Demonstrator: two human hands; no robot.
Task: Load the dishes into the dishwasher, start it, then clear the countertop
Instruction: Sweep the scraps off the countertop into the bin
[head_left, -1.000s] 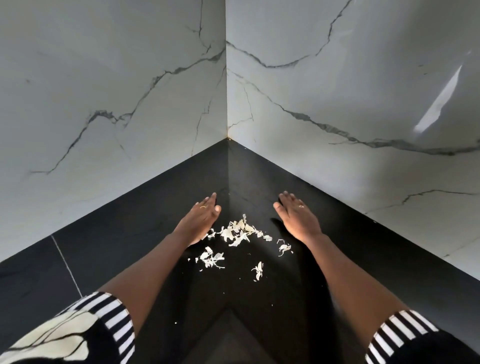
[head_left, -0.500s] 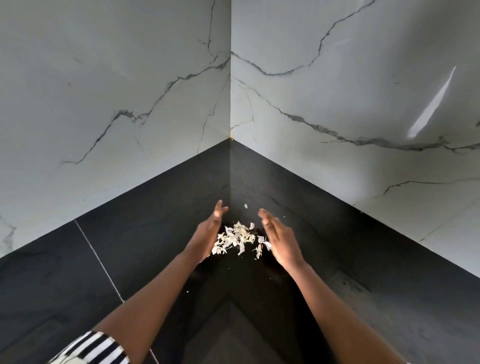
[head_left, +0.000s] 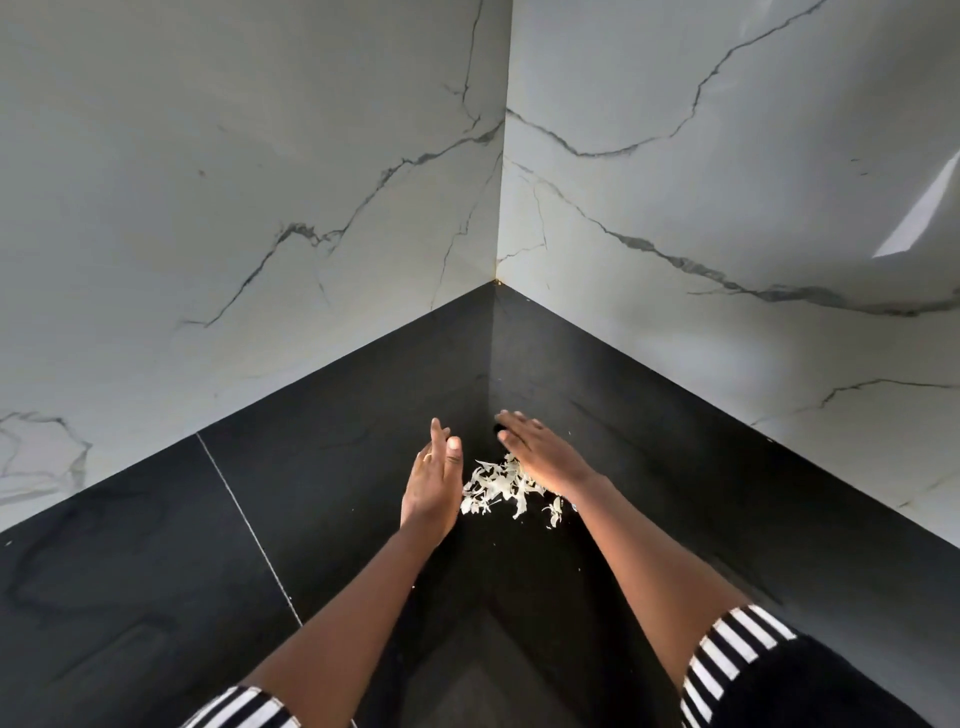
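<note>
Head view. Looks down into the inner corner of a black countertop (head_left: 337, 493), backed on both sides by white marble-look wall panels (head_left: 260, 182) with grey veins. Shows a thin pale seam (head_left: 249, 530) crossing the countertop on the left, and a bright streak of reflected light (head_left: 919, 213) on the right-hand panel.

Finds the task's thing near the middle: a small heap of pale papery scraps (head_left: 493, 486), lying on the countertop a little in front of the corner, between the two hands.

Has the left hand (head_left: 434, 486) standing on its little-finger edge just left of the heap, palm turned toward the scraps, fingers straight and together, thumb up, gripping nothing. Shows a ring (head_left: 427, 457) on one finger. Cannot tell whether that palm touches the nearest scraps or stops just beside them.

Has the right hand (head_left: 540, 457) palm down, fingers straight and reaching toward the corner, likewise holding nothing. Sits with its heel over the heap's far right side, hiding part of the scraps. Cannot tell whether it presses on them or hovers just above.

Shows a few loose bits (head_left: 553, 512) beside the right wrist, slightly apart from the main heap, and tiny pale specks scattered on the countertop nearer the camera.

Shows both forearms bare, rising from the bottom edge, with a black-and-white striped sleeve (head_left: 737, 649) at the right elbow and a matching striped cuff (head_left: 244, 709) at the left.
</note>
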